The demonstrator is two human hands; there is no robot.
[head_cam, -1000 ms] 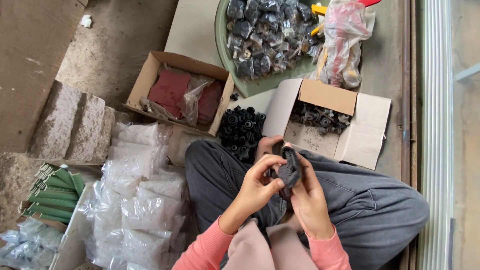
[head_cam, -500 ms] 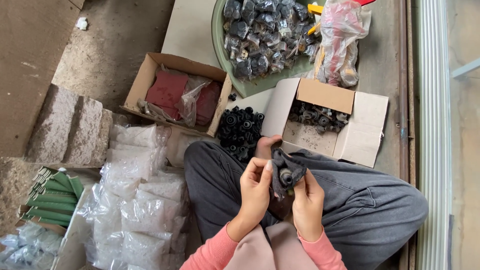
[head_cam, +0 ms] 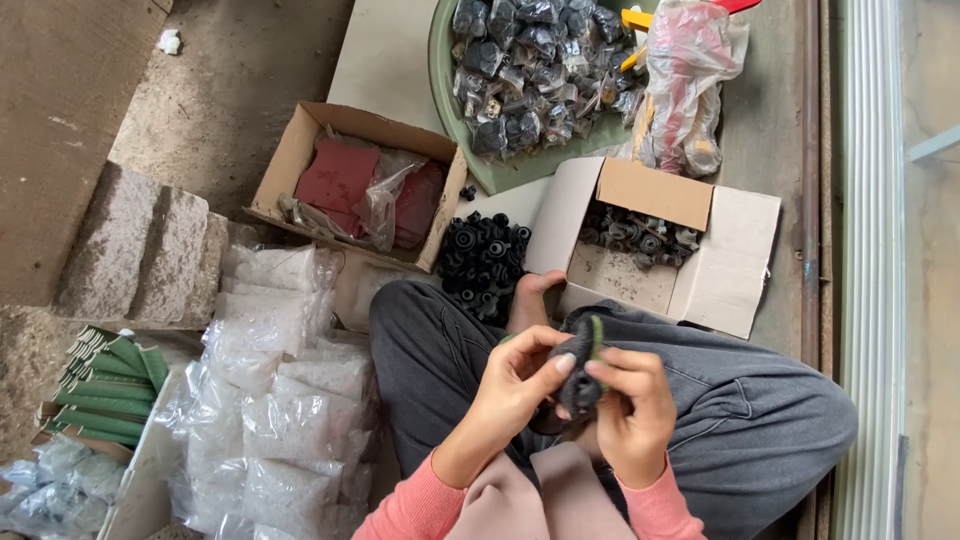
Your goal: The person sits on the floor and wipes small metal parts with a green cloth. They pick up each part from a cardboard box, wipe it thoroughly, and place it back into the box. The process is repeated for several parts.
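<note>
Sitting cross-legged in grey trousers, the person is holding a small black rubber part with a green strip (head_cam: 581, 365) above the lap, both hands closed on it: the left hand (head_cam: 520, 385) is pinching it from one side, the right hand (head_cam: 630, 410) from the other. Just ahead are lying a loose pile of black rubber rings (head_cam: 482, 258), an open white cardboard box (head_cam: 730, 260) and a green basin of bagged black parts (head_cam: 445, 80).

Informal home packing workplace on a bare concrete floor (head_cam: 230, 100): cardboard boxes (head_cam: 655, 250), a green basin (head_cam: 500, 175) of bagged black parts ahead of the hands, clear bags (head_cam: 280, 400) stacked leftward.
</note>
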